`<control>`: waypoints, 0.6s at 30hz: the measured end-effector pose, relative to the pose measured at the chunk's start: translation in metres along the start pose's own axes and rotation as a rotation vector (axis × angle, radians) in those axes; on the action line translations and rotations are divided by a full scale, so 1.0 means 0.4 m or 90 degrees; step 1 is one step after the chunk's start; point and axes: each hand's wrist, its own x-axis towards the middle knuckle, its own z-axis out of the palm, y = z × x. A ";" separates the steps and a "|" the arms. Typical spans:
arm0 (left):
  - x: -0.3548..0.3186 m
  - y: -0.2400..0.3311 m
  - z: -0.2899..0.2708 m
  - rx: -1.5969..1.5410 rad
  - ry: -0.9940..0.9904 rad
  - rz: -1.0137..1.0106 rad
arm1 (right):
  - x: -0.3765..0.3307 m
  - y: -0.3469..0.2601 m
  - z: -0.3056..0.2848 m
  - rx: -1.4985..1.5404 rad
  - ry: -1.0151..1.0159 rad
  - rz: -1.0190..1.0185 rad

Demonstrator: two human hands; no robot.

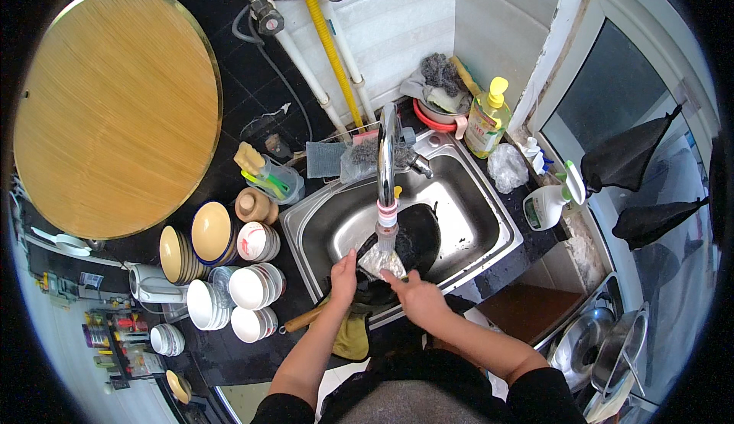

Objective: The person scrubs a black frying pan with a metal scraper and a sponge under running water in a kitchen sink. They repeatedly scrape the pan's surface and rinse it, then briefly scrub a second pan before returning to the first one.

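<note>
Over the sink point(466, 259) both of my hands are at work beneath the curved metal tap point(386, 149). A pale, glistening piece point(381, 259) lies directly below the tap's nozzle; its kind cannot be made out. My right hand point(423, 302) has its fingertips closed at the lower right edge of that piece. At its left side is my left hand point(343, 280), fingers stretched upward and partly hidden. A black wok point(423, 233) rests in the basin under them. Its wooden handle point(303, 320) seems to stick out past the sink's near left rim, beneath my left forearm.
Stacked white bowls point(248, 288) and yellow bowls point(212, 231) stand left of the sink. A big round wooden board point(115, 110) leans behind them. Dish soap point(487, 122) and a spray bottle point(544, 207) are at right. A yellow cloth point(351, 337) hangs at the front edge.
</note>
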 end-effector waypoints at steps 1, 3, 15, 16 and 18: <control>-0.002 -0.007 0.006 0.014 0.026 0.015 | 0.019 0.008 -0.022 -0.004 0.007 0.035; 0.000 -0.008 0.013 0.076 0.050 0.020 | 0.038 0.049 -0.028 0.010 0.076 0.096; -0.015 0.052 0.037 0.292 0.133 0.007 | 0.072 0.126 -0.033 0.191 0.068 0.226; -0.019 0.053 0.043 0.290 0.129 -0.003 | 0.085 0.156 -0.017 0.239 0.079 0.290; -0.026 0.058 0.041 0.291 0.132 -0.024 | 0.081 0.150 -0.025 0.248 0.041 0.281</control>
